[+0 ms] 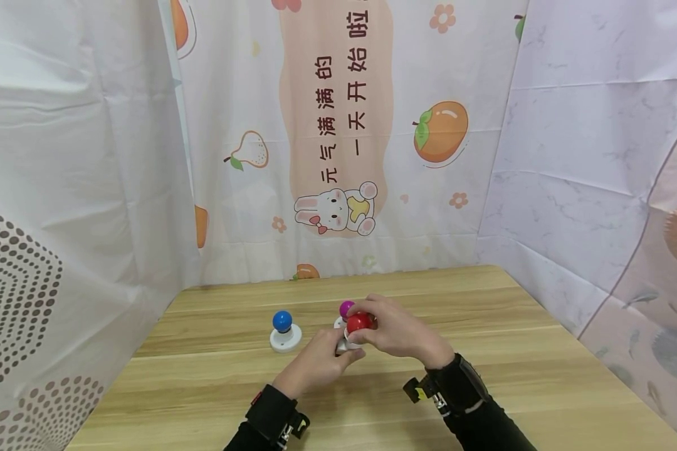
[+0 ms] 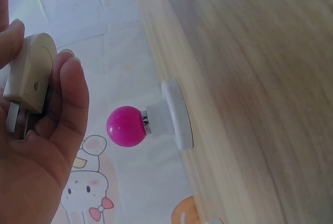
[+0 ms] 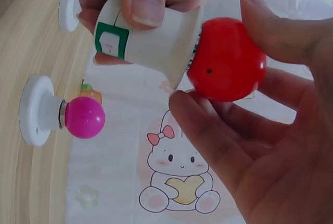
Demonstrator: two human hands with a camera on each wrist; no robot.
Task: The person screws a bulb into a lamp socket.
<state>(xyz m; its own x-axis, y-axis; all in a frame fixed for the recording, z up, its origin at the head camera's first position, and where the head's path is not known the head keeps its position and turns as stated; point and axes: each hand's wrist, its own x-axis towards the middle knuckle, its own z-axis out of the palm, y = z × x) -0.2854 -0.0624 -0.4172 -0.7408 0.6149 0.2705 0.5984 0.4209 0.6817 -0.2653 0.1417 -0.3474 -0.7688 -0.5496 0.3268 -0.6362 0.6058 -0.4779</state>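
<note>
My left hand (image 1: 314, 364) grips a white plug-in lamp socket (image 3: 156, 39) with a green-framed switch. In the left wrist view, two flat metal prongs stick out from the socket (image 2: 37, 68). A red light bulb (image 3: 226, 60) sits at the socket's mouth, a strip of its metal thread showing. My right hand (image 1: 400, 329) holds that bulb between thumb and fingers. Just behind the hands, a magenta bulb (image 2: 126, 126) stands in a round white lamp holder (image 2: 178, 114) on the table. Whether the red bulb is seated firmly, I cannot tell.
Left of the hands, a blue bulb (image 1: 282, 321) stands upright in another round white holder (image 1: 286, 340). Everything rests on a wooden table (image 1: 214, 369). A printed curtain (image 1: 248, 213) hangs along its back edge, with white cloth (image 1: 564, 207) at the sides.
</note>
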